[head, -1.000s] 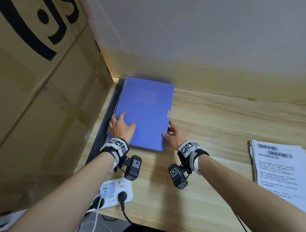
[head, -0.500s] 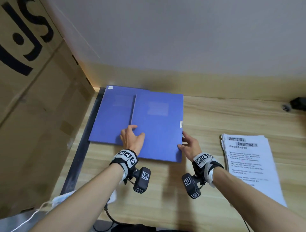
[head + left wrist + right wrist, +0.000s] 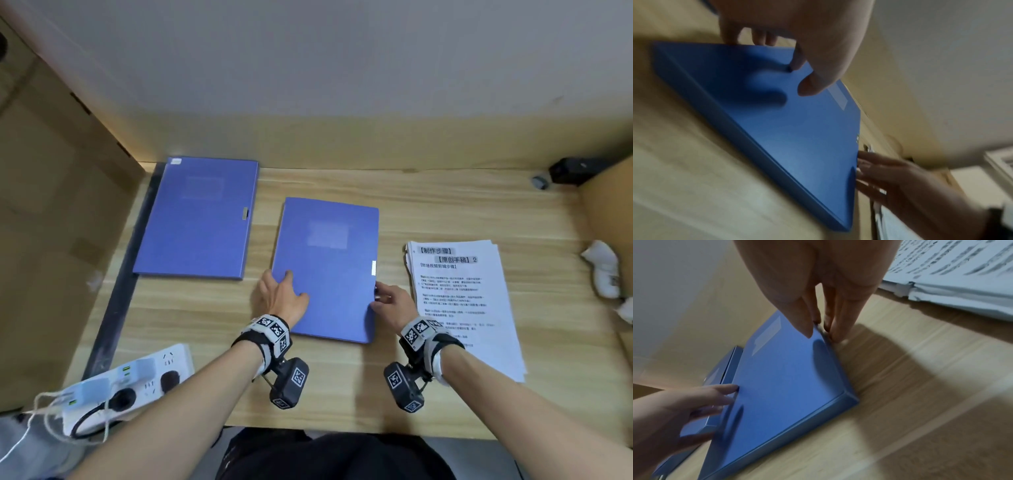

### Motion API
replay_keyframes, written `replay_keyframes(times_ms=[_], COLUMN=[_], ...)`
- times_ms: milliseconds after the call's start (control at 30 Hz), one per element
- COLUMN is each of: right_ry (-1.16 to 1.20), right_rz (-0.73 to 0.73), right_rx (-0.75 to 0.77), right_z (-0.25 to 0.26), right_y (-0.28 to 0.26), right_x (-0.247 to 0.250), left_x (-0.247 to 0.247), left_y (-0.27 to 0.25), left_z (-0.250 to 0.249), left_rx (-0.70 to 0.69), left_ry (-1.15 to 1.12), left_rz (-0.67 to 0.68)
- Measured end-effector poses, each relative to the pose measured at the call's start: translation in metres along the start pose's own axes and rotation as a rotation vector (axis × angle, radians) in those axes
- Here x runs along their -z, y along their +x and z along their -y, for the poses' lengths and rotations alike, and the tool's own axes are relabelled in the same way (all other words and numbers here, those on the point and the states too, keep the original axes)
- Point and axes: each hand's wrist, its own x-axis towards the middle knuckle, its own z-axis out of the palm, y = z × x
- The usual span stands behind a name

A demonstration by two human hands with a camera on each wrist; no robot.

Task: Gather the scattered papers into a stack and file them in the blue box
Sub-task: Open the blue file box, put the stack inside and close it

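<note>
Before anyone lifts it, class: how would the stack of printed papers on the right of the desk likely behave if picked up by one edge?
The stack of printed papers would probably droop: thin loose sheets. Its edges are already slightly fanned, so sheets may slide apart. On the smooth desk, it likely pushes easily.

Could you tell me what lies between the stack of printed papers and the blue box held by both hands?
Only the right hand and bare wooden desk, seen in the head view.

Bare desk (image 3: 342,383) lies open nearside; the power strip (image 3: 137,377) crowds the left, papers (image 3: 459,308) the right.
</note>
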Motion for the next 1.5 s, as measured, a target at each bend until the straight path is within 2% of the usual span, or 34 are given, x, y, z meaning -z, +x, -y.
replay_keyframes(times_ms=[100,233,367,567,900,1167,1233,1400,1500], right_ry=[0.014,0.078,0.104,0.112,0.075,0.014,-0.001,-0.102,-0.118], right_rz=[-0.017,-0.081,-0.134,-0.145,-0.132,-0.103,-0.091,-0.027,0.018], right_rx=[-0.061,-0.097,-0.070,-0.048,0.011,0.037,0.048,0.065,0.092], right_z=[-0.003,-0.013,-0.025,-0.040,-0.033,-0.015,-0.007,0.018,0.034], right_y=[0.001,0.003,0.007,0.010,0.019,0.019,0.020,0.029,0.036], right_x=[0.006,0.022,0.044,0.068,0.077,0.075,0.072,0.060,0.044], left_x=[-0.001,-0.017,-0.043,-0.066,-0.065,-0.019,-0.004,0.044,0.087], left_y=[-0.003,-0.012,-0.018,-0.005,-0.005,-0.017,-0.022,-0.031,-0.032], left_z=[-0.016,-0.054,-0.088,-0.111,-0.126,-0.120,-0.116,-0.101,-0.091], left_rx=[-0.159,-0.310,-0.299,-0.266,-0.141,-0.150,-0.166,-0.309,-0.364], left_ry=[0.283,0.396,0.522,0.667,0.490,0.113,-0.015,-0.250,-0.238], left_rz=[0.040,0.164,0.144,0.158,0.114,0.134,0.124,0.087,-0.031])
